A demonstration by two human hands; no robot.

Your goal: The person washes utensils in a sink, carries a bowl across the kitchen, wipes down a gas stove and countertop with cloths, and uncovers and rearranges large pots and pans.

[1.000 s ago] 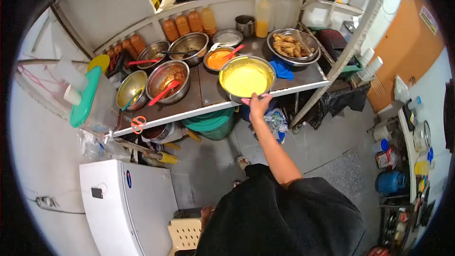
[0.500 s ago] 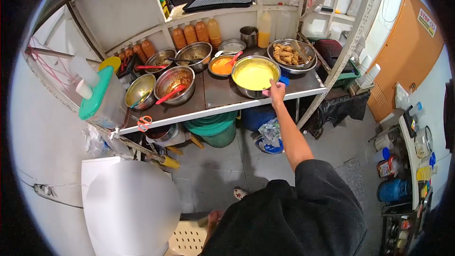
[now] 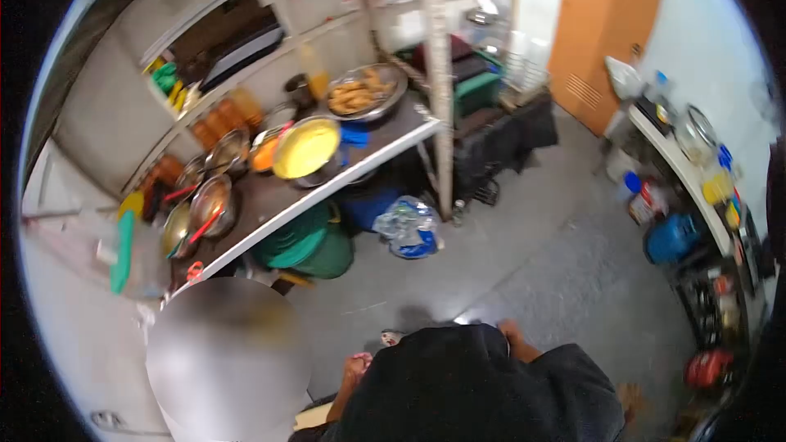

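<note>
1. Yellow-mix bowl (image 3: 326,172): on the table (image 3: 262,195), near the front edge, full of yellow mix (image 3: 307,150). No hand on it now; half a second ago the right hand was at its rim.
2. Right hand (image 3: 514,340): off the bowl, pulled back low beside the dark garment (image 3: 463,389). Fingers partly hidden; can't tell whether they grip anything. Bright patch just left of it, unclear what.
3. Left hand (image 3: 354,370): low, on the garment's other side, blurred; pinkish patch at the fingers. Can't tell if it's a held item, so grip unknown.
4. Meaning: bowl looks let go and set down, judging by the empty contact; handling of it seems paused.
5. Around the bowl: orange-sauce bowl just behind-left, blue cloth (image 3: 354,134) to the right, bowl of fried pieces (image 3: 391,105) beyond.
6. Further left: steel bowl with red utensil (image 3: 205,226), others beside it. Below: green tub (image 3: 315,252), plastic bag (image 3: 409,225) on the floor.
7. View has swung right; more floor and the orange door (image 3: 602,41) show.
</note>
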